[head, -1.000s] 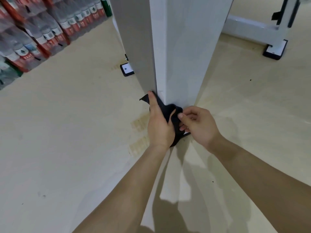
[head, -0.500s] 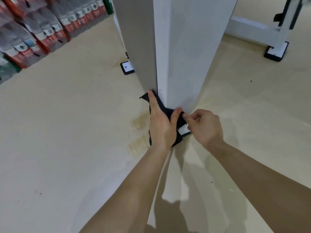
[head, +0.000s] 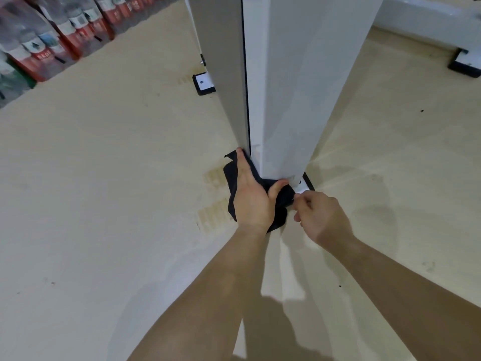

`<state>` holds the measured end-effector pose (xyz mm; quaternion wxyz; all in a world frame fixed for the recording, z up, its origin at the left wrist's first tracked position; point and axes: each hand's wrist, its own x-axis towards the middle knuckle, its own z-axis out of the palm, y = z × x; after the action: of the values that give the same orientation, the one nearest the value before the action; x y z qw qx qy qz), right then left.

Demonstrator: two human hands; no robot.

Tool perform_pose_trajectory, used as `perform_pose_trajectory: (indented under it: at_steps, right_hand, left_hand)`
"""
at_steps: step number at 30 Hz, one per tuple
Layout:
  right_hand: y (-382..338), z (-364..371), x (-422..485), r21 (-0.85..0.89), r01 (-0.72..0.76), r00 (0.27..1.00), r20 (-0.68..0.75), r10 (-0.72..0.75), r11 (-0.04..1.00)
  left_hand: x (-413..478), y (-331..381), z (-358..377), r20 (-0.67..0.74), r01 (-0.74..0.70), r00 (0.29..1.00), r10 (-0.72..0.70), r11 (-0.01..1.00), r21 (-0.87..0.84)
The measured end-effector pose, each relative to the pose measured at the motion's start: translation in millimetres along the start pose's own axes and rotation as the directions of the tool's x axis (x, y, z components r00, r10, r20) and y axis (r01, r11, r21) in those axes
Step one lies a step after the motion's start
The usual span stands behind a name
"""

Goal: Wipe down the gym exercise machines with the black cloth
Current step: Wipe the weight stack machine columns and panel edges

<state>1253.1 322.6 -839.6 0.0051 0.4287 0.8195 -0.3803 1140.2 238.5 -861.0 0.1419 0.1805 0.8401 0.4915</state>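
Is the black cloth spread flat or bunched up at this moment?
Bunched. The black cloth wraps crumpled round the base corner of the white column, pressed by the left hand; the right hand pinches its edge.

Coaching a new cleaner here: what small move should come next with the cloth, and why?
Probably slide the left hand and black cloth right, onto the white foot plate: the cloth is pressed at the very bottom of the column, and the plate beside it shows uncovered. The right hand, curled at the cloth's edge, could guide it.

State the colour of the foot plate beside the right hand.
The foot plate is white with a black rim, as shown in the head view.
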Motion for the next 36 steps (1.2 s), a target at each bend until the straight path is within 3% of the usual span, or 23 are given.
perform_pose_trajectory:
  at_steps: [5, 11, 21, 27, 33, 36]
  right_hand:
    - [4.4, -7.0, -5.1, -0.044, 0.015, 0.999, 0.036, -0.013, 0.999]
    - [10.7, -12.0, 1.8, 0.131, -0.060, 0.998, 0.026, 0.057, 0.990]
    - [29.6, 3.8, -4.3, 0.228, -0.201, 0.977, 0.119, 0.178, 0.953]
    - [29.0, 1.9, -1.6, 0.290, -0.241, 0.970, 0.112, 0.217, 0.926]
    - [25.3, 3.8, -8.5, 0.276, -0.215, 0.973, 0.143, 0.181, 0.937]
    - [19.2, -1.5, -6.3, 0.317, -0.203, 0.977, 0.123, 0.172, 0.927]
  left_hand:
    - [0.3, 12.1, -5.8, -0.023, -0.065, 0.998, 0.066, 0.997, 0.028]
    - [2.7, 32.8, -3.6, -0.117, -0.079, 0.991, 0.070, 0.994, -0.075]
    - [-7.0, -10.1, 21.1, -0.059, 0.092, 0.994, -0.094, 0.995, -0.026]
    - [-10.3, -32.4, 42.6, -0.019, 0.309, 0.951, -0.309, 0.951, -0.031]
    - [-5.4, -30.4, 29.5, 0.021, 0.226, 0.974, -0.226, 0.974, 0.008]
    - [-5.7, -9.2, 22.8, 0.001, 0.165, 0.986, -0.166, 0.982, -0.091]
